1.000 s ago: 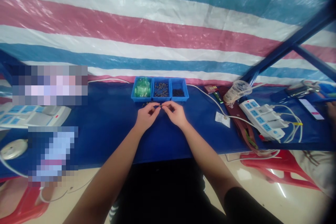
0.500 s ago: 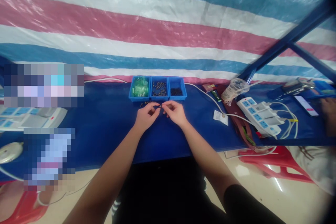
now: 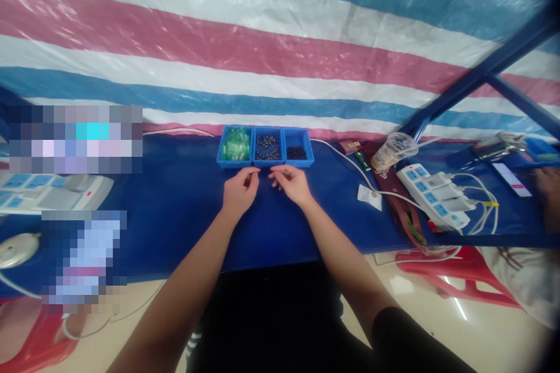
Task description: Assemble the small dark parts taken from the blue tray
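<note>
My left hand (image 3: 240,191) is just in front of the blue bins, its thumb and fingertips closed together; anything between them is too small to make out. A short gap to the right, my right hand (image 3: 292,184) has its thumb and forefinger pinched and the other fingers curled; whatever they grip cannot be told. Beyond the hands stand three joined blue bins. In the left bin (image 3: 219,157) lie clear greenish plastic pieces (image 3: 236,144), in the middle bin (image 3: 268,164) small brass-and-dark metal parts (image 3: 268,145), and in the right bin (image 3: 300,164) small black parts (image 3: 297,153).
To the right on the blue table (image 3: 271,239) are a plastic cup (image 3: 394,151), a power strip (image 3: 431,195) with cables, a small white packet (image 3: 370,197) and a phone (image 3: 511,179). Another power strip (image 3: 83,195) lies left. Another person's hand (image 3: 546,192) shows far right.
My hands were fingertip to fingertip at a small dark-and-brass part; they have since drawn apart, the left one shifting slightly left. That part no longer shows between them.
</note>
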### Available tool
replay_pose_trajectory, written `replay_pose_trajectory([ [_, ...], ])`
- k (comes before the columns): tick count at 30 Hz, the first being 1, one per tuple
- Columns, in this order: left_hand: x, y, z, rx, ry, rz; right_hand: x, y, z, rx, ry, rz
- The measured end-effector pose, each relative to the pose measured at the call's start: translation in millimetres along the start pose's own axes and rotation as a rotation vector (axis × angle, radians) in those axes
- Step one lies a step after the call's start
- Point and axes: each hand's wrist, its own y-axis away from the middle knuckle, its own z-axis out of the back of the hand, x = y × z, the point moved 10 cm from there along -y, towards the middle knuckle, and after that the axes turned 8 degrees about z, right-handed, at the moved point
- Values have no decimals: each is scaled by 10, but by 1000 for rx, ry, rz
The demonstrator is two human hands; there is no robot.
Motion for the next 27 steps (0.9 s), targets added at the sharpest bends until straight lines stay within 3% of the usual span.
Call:
replay_pose_trajectory([
  [2,60,-24,124,-101,11,53,78,62,-57,57,192,84],
  [6,320,-56,350,-284,91,252,319,174,-393,275,549,351],
  [9,481,-64,400,-340,135,361,299,205,-575,386,763,370],
  [13,536,-73,339,-318,184,396,220,222,-652,448,929,337],
  [22,404,-65,204,-218,198,306,329,209,-612,358,910,421],
  [27,349,-59,173,-188,149,260,285,207,-632,381,927,432],
])
